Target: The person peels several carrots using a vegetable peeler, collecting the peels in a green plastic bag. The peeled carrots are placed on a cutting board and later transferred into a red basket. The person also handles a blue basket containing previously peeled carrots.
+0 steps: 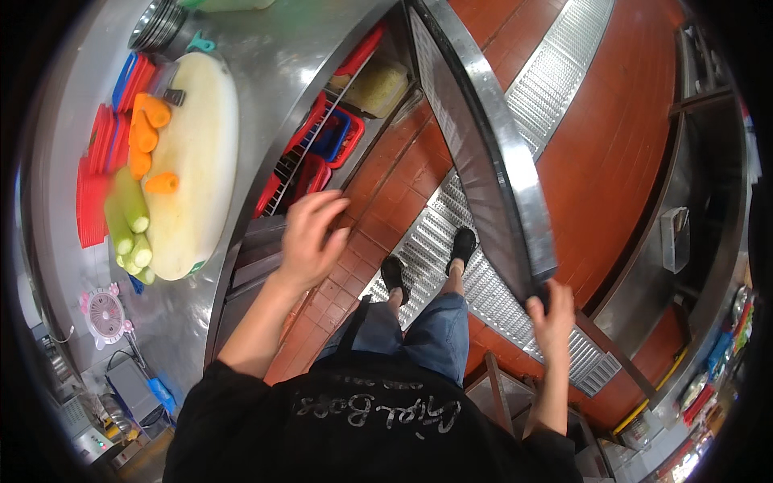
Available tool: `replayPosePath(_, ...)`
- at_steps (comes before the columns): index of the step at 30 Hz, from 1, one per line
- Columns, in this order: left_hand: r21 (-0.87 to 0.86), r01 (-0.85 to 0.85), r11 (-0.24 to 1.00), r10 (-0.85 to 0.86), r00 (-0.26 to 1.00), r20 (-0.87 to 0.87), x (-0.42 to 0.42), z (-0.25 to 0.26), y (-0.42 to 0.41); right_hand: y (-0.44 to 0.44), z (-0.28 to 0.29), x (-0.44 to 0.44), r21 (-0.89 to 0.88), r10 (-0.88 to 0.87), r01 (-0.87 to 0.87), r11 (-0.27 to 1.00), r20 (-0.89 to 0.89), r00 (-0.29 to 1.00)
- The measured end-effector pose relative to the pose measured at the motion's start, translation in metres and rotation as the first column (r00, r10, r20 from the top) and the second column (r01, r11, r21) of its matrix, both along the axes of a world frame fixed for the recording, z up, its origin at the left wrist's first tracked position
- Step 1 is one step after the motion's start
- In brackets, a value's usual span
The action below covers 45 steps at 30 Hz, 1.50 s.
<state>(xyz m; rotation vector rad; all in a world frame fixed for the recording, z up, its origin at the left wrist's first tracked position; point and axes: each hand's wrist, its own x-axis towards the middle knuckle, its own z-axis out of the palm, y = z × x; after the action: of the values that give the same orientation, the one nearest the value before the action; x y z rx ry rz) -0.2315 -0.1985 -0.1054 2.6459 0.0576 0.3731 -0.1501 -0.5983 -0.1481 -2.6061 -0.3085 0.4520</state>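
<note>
My right hand (553, 323) grips the free edge of a stainless-steel refrigerator door (513, 151), which stands swung out from the counter. My left hand (311, 241) is empty, its fingers loosely spread and slightly curled in front of the undercounter refrigerator opening. Inside, wire shelves (288, 172) hold red baskets (314, 172), a blue container (331, 134) and a covered pale tub (380, 87). The left hand looks apart from all of these, though its exact distance is hard to judge.
A white cutting board (199, 163) on the steel counter (266, 66) bears peeled carrots (145, 130). Green peeled vegetables (130, 220) lie at its edge. Stacked red baskets (90, 193) and a small pink fan (105, 315) stand behind. Metal grating (416, 241) crosses the red tile floor (604, 181).
</note>
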Motion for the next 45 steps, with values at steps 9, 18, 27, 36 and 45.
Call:
replayPosePath(9,-0.629,-0.775,0.063,0.163,0.630,-0.760,0.133,-0.137,0.049,-0.099,-0.037,0.181,-0.314,0.061,0.113,0.943,0.496,0.866)
replayPosePath(18,-0.714,-0.358,-0.602,0.518,0.505,-0.690,0.266,-0.229,0.149,-0.135,-0.052,0.230,-0.307,0.104,0.064,0.950,0.502,0.858)
replayPosePath(27,-0.671,0.022,-0.741,0.484,0.710,-0.511,0.295,-0.313,0.244,-0.146,-0.060,0.231,-0.318,0.104,0.062,0.946,0.481,0.870)
replayPosePath(36,-0.716,-0.112,-0.689,0.477,0.674,-0.564,0.193,-0.266,0.104,-0.125,-0.049,0.231,-0.344,0.111,0.077,0.936,0.494,0.862)
replayPosePath(45,-0.430,-0.336,-0.838,0.097,0.684,-0.723,0.026,-0.104,-0.086,-0.118,-0.031,0.206,-0.415,0.058,0.050,0.908,0.244,0.968)
